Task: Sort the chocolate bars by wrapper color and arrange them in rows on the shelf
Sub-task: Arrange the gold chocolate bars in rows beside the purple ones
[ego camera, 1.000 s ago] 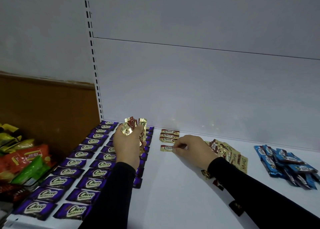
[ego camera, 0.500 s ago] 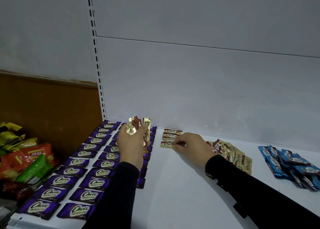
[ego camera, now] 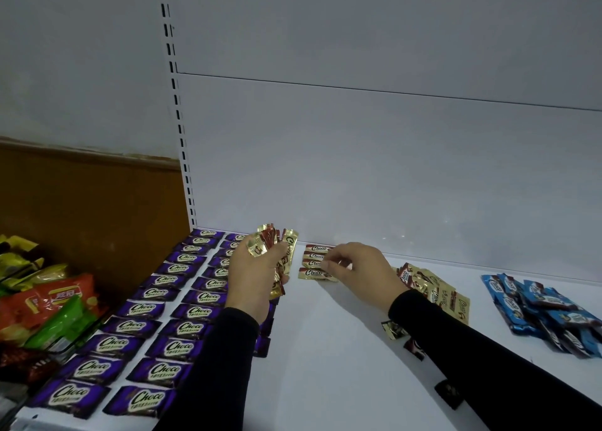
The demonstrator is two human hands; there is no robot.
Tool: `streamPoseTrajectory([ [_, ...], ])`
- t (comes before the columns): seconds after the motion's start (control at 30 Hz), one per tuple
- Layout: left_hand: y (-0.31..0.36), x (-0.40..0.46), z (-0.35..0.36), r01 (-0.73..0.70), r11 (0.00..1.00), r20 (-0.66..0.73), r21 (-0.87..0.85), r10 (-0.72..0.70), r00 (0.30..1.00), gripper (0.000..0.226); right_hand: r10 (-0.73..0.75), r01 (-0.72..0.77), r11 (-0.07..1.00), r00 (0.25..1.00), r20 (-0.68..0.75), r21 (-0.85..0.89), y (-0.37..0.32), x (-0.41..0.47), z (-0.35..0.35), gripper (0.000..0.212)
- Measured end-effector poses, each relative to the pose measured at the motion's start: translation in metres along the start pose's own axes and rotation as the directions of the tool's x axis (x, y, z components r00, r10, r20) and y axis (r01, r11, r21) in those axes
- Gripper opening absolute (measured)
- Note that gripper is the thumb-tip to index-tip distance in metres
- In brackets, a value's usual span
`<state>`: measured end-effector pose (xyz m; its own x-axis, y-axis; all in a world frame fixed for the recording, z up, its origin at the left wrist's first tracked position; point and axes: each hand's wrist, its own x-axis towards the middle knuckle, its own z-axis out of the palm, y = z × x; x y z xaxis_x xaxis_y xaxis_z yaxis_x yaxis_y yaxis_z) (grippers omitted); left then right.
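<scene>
My left hand (ego camera: 257, 277) grips a bunch of gold-wrapped chocolate bars (ego camera: 277, 246) above the white shelf (ego camera: 325, 349). A short column of gold bars (ego camera: 314, 264) lies near the back wall. My right hand (ego camera: 361, 267) rests beside it, fingertips curled on the frontmost gold bar (ego camera: 311, 273). Purple bars (ego camera: 156, 310) lie in neat rows on the shelf's left part. A loose heap of gold bars (ego camera: 438, 292) sits behind my right forearm. Blue bars (ego camera: 547, 310) are piled at the far right.
Left of the shelf, a bin holds mixed snack bags (ego camera: 49, 303) in orange, green and yellow. A slotted upright (ego camera: 182, 157) rises at the shelf's back left corner. Two dark bars (ego camera: 415, 346) lie half hidden under my right forearm.
My right hand slid the frontmost gold bar back against the column and now stays at its end. My left hand, with its bunch, has barely moved.
</scene>
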<state>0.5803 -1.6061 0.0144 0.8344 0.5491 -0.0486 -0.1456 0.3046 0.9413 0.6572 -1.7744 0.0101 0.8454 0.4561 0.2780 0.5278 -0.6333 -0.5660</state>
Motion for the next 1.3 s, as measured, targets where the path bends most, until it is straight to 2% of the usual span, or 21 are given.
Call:
streamPoseTrajectory([
  [0.07, -0.002, -0.002, 0.002, 0.014, 0.998, 0.099, 0.062, -0.02, 0.995, 0.012, 0.053, -0.042, 0.979, 0.997, -0.049, 0.197, -0.008, -0.003, -0.004, 0.015],
  [0.13, -0.004, -0.003, 0.003, 0.013, 0.994, 0.187, 0.104, -0.032, 0.982, 0.014, 0.094, -0.077, 0.916, 0.995, -0.024, 0.393, -0.017, -0.006, -0.008, 0.02],
  [0.23, -0.004, -0.009, 0.004, -0.002, 0.992, 0.287, 0.123, -0.033, 0.957, 0.018, 0.127, -0.13, 0.845, 0.991, 0.043, 0.519, -0.029, -0.011, -0.01, 0.018],
  [0.33, -0.004, -0.011, 0.005, -0.002, 0.994, 0.293, 0.11, -0.03, 0.956, 0.017, 0.172, -0.189, 0.731, 0.981, 0.091, 0.655, -0.034, -0.016, -0.011, 0.004],
  [0.47, -0.005, -0.009, 0.003, -0.037, 0.993, 0.223, 0.109, 0.012, 0.975, 0.019, 0.235, -0.238, 0.595, 0.965, 0.117, 0.768, -0.032, -0.022, -0.018, 0.0],
  [0.5, -0.005, -0.007, 0.002, -0.037, 0.995, 0.198, 0.096, 0.017, 0.98, 0.021, 0.241, -0.242, 0.601, 0.964, 0.117, 0.761, -0.029, -0.024, -0.021, 0.001],
  [0.53, -0.005, -0.006, 0.001, -0.035, 0.997, 0.169, 0.074, 0.022, 0.985, 0.022, 0.235, -0.239, 0.653, 0.966, 0.107, 0.719, -0.026, -0.025, -0.023, 0.002],
  [0.57, -0.004, -0.006, 0.0, -0.037, 0.998, 0.14, 0.054, 0.029, 0.99, 0.022, 0.214, -0.224, 0.75, 0.973, 0.091, 0.622, -0.022, -0.028, -0.025, 0.004],
  [0.63, -0.002, -0.007, -0.001, -0.047, 0.999, 0.094, 0.026, 0.044, 0.995, 0.017, 0.136, -0.153, 0.943, 0.988, 0.077, 0.295, -0.017, -0.033, -0.028, 0.009],
  [0.67, -0.001, -0.008, -0.001, -0.054, 0.999, 0.073, 0.008, 0.053, 0.996, 0.014, 0.08, -0.091, 0.989, 0.993, 0.091, 0.118, -0.017, -0.037, -0.028, 0.011],
  [0.7, 0.0, -0.01, -0.001, -0.06, 0.998, 0.056, -0.01, 0.061, 0.997, 0.01, 0.014, -0.011, 1.0, 0.994, 0.111, -0.026, -0.017, -0.039, -0.026, 0.014],
  [0.77, 0.001, -0.013, -0.002, -0.069, 0.997, 0.033, -0.031, 0.07, 0.997, 0.01, -0.113, 0.137, 0.978, 0.983, 0.147, -0.16, -0.02, -0.045, -0.022, 0.021],
  [0.87, 0.002, -0.013, -0.003, -0.07, 0.996, 0.021, -0.046, 0.071, 0.997, 0.015, -0.222, 0.25, 0.952, 0.962, 0.161, -0.178, -0.023, -0.051, -0.016, 0.028],
  [1.0, 0.0, -0.01, -0.004, -0.068, 0.997, -0.004, -0.04, 0.068, 0.998, 0.021, -0.286, 0.347, 0.899, 0.927, 0.244, -0.268, -0.021, -0.06, -0.011, 0.037],
  [1.1, 0.0, -0.01, -0.004, -0.069, 0.996, 0.001, -0.048, 0.069, 0.998, 0.02, -0.241, 0.283, 0.951, 0.931, 0.274, -0.127, -0.016, -0.066, -0.013, 0.047],
  [1.2, -0.001, -0.01, -0.005, -0.072, 0.997, 0.001, -0.04, 0.072, 0.997, 0.018, -0.201, 0.216, 0.974, 0.961, 0.191, -0.061, -0.01, -0.064, -0.021, 0.028],
  [1.3, -0.001, -0.009, -0.005, -0.071, 0.997, -0.006, -0.035, 0.071, 0.997, 0.019, -0.144, 0.175, 0.979, 0.958, 0.248, -0.106, -0.004, -0.063, -0.028, 0.018],
])
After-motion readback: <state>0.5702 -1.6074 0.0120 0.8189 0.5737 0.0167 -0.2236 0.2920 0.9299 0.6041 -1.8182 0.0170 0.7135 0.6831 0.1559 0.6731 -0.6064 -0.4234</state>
